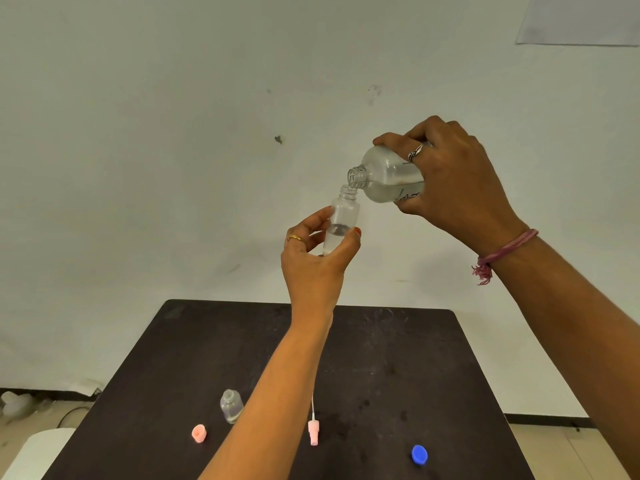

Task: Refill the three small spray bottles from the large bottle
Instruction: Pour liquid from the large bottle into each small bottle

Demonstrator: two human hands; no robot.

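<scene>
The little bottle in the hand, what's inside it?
Clear liquid fills the lower part of the little bottle; the top part looks empty. The left hand hides its very bottom.

A small spray bottle (341, 221), partly filled, is held upright in the left hand (317, 261), above the dark tabletop (433, 368). The large bottle (384, 178) is gripped by the right hand (453, 181) and tilted, its mouth at the small neck. On the tabletop are seen another open small bottle (231, 406), a pink cap (198, 433), a pink sprayer head (313, 432) and a blue cap (419, 455). A stream, if any, cannot be made out.
</scene>
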